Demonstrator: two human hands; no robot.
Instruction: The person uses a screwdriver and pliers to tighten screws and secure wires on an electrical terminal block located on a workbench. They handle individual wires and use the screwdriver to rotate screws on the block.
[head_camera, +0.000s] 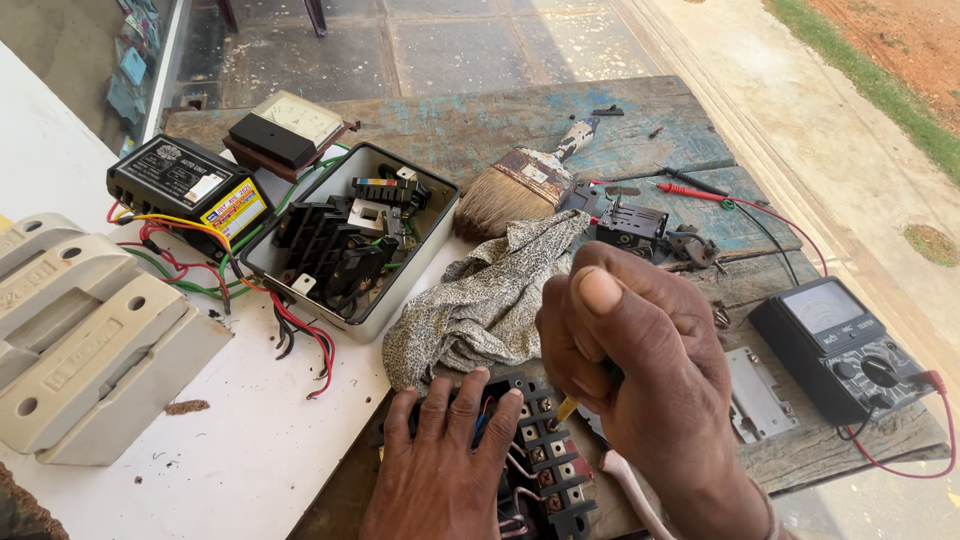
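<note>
**Both hands on the terminal block**

Your left hand (445, 455) lies flat, fingers spread, on top of the black terminal block (545, 455) at the near edge of the bench (470, 125), pressing it down. Your right hand (640, 370) is curled into a tight fist around a screwdriver (568, 407); only its yellowish tip shows below the fist, touching the block's row of screw terminals just beside your left fingertips.

A grey rag (485, 295) lies crumpled just beyond the block. Past it rests a paintbrush (520, 185), bristles pointing left. To the left of the rag sits an open metal box (350, 235) full of black parts, with red, green and yellow wires (300, 330) trailing from it onto a white board (230, 440). Large cream fuse carriers (85, 335) lie at the far left. At the right, a black multimeter (840, 345) sits near the bench's edge, its red probe (690, 192) lying further back.
</note>
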